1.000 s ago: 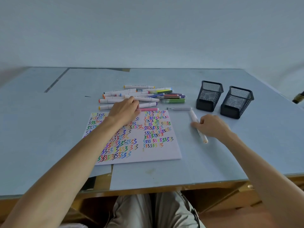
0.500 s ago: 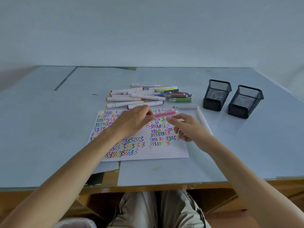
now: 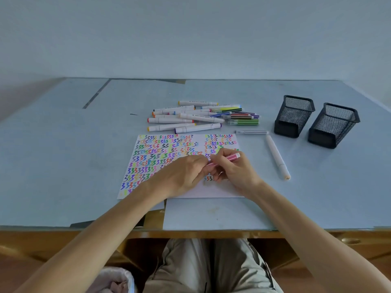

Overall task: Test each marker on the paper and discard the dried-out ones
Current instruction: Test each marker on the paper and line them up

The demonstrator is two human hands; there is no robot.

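A thin pink marker [image 3: 229,157] is held over the paper [image 3: 148,153], which is covered in coloured squiggles. My left hand [image 3: 182,176] pinches the marker's near end, and my right hand [image 3: 232,172] grips its barrel with curled fingers. The marker's clear far end pokes out past my right hand. A pile of markers [image 3: 198,117] lies just beyond the paper. A white marker [image 3: 277,157] lies alone to the right of the paper, and a thin grey marker [image 3: 251,132] sits above it.
Two black mesh pen holders [image 3: 294,116] [image 3: 333,125] stand at the right rear of the blue table [image 3: 63,155]. A bag-lined bin [image 3: 115,280] shows below the table edge, beside my knees.
My left hand lifted the pink marker from the pile and brought it back over the paper. My right hand left the white marker on the table and closed on the pink one.
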